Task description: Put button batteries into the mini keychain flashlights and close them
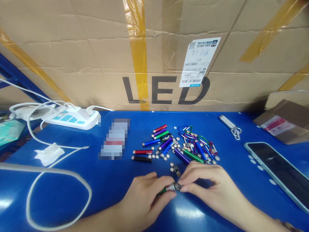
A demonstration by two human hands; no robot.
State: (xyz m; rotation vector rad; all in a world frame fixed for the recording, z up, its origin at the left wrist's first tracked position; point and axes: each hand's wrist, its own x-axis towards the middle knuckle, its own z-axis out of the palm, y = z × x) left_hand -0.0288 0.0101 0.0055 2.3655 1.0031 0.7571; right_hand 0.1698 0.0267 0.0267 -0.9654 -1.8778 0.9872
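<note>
A small green torch (pixel 166 189) is held low in the middle of the view, just above a blue worktop (pixel 111 180). Its green body is gripped between the thumb and fingers of the left hand (pixel 145 196). Its silver head end is pinched by the fingertips of the right hand (pixel 207 187), so both hands are closed on it.

Just beyond the hands, a few loose button batteries (pixel 174 168) are seen on the worktop. Farther back, a pile of little torches (pixel 178 146) in red, green, blue, purple and black is spread out, mixed with more round batteries and coloured clip hooks.

To the right of the pile, a white torch (pixel 227 122) with a metal clip is laid apart. A phone (pixel 277 169) with a dark screen is laid flat near the right edge, and a small cardboard box (pixel 285 120) is placed behind it. To the left, a blurred packet (pixel 114 138), a white power strip (pixel 72 117) and a looped white cable (pixel 24 167) are seen.

Behind everything a large cardboard carton (pixel 96 64) is stood. "LED" is printed on it in black capitals, partly covered by a white shipping label (pixel 199 61) whose small print cannot be read.
</note>
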